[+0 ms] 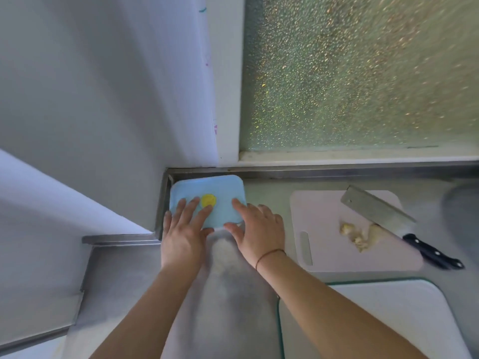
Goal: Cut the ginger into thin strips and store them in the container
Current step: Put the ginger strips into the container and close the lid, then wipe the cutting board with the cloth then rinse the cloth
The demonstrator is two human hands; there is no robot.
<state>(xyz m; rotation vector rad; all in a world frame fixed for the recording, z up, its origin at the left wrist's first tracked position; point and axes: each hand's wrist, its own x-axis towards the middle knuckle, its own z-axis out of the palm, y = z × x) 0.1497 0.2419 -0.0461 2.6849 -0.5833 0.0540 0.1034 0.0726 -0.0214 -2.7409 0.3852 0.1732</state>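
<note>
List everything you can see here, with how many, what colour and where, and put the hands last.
container: one, light blue lid with a yellow circle, back left corner of the counter.
cutting board: one, pale pink, on the counter right of the container.
cleaver: one, grey blade, black handle, lying on the board's far right side with the handle off its edge.
ginger: a few pale yellow pieces, on the board beside the blade.
counter: one, steel grey, under everything.
window: one, frosted greenish glass, behind the counter.
white board: one, near right corner.
left hand: one, flat on the lid.
right hand: one, at the lid's right edge, a thin band on the wrist.
</note>
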